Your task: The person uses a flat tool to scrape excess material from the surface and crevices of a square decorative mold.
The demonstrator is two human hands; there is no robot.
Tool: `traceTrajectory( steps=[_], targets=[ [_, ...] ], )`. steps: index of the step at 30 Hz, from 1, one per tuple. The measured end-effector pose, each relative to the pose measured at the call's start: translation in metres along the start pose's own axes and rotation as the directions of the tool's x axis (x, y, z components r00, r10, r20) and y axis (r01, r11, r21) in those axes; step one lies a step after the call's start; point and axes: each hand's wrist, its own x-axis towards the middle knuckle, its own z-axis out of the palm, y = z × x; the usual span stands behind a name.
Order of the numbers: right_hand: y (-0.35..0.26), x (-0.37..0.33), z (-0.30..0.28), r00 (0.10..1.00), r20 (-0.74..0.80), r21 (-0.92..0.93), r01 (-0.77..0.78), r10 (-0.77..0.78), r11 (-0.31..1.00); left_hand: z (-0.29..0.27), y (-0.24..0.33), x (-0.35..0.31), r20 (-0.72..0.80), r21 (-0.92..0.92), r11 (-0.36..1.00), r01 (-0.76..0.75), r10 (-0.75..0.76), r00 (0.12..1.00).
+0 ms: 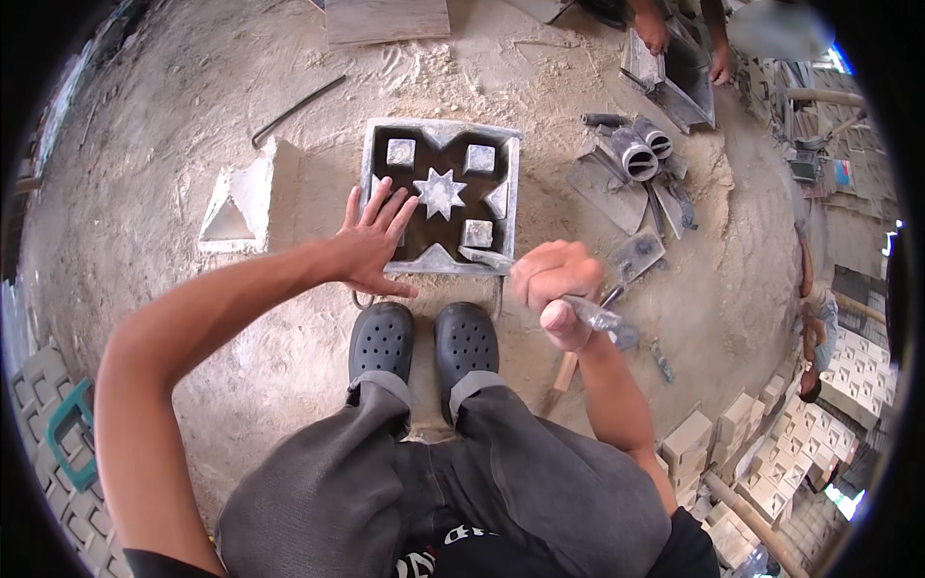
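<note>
A square metal mould (520, 183) lies on the dusty ground just ahead of my feet. Inside it stand an eight-pointed star (443, 195), square blocks (479, 159) and triangular pieces along the walls. My left hand (374, 241) has its fingers spread over the mould's left side, partly hiding what is beneath. At the near right corner, my right hand (559, 284) is closed around the handle of a narrow-bladed hand tool (487, 258), possibly a trowel. Its blade reaches over the mould's near rim, and the greyish handle end (612, 323) sticks out below my fist.
Left of the mould sits a pale block with a triangular recess (236, 212), near a bent bar (299, 111). To the right lie metal tubes (636, 159) and plates (607, 193). Another person's hands (651, 34) hold a metal mould part (674, 82). Stacked blocks (814, 433) line the right.
</note>
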Motion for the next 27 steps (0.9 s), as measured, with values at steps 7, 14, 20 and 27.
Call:
traceTrajectory(
  steps=[7,14,20,27],
  targets=[
    [0.032,-0.010,-0.001,0.978,-0.080,-0.056,-0.200,0.195,0.978,0.015,0.015,-0.003,-0.349,-0.083,0.996,0.030,-0.057,0.935],
    [0.051,-0.026,-0.006,0.968,-0.061,-0.094,-0.247,0.242,0.964,0.018,0.019,-0.003,-0.442,-0.127,0.988,0.090,-0.138,0.886],
    [0.017,-0.001,0.011,0.937,-0.308,0.214,-0.099,0.164,0.972,0.027,0.023,-0.002,-0.494,-0.128,0.979,0.160,-0.203,0.845],
    [-0.018,0.013,0.034,0.815,-0.560,0.154,-0.072,0.148,0.985,0.028,0.024,0.000,-0.515,-0.135,0.981,0.138,-0.189,0.836]
  ],
)
